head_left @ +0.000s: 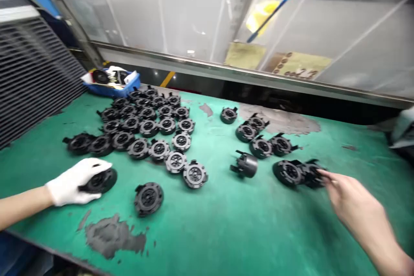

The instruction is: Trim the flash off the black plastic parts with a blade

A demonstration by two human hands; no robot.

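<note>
Bare right hand [360, 205] touches a blurred black plastic part [312, 176], fingers [330, 176] nearly closed, grip unclear; white-gloved left hand [76, 183] curls round a black plastic disc [102, 181] at the green desk's [233, 228] left, face up, axis roughly upright

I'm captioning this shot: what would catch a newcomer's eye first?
The crowd of black round parts on the left of the green tabletop stands out first. Next, the white-gloved left hand grips one part at left, while the blurred, bare right hand is at another part on the right.
</note>
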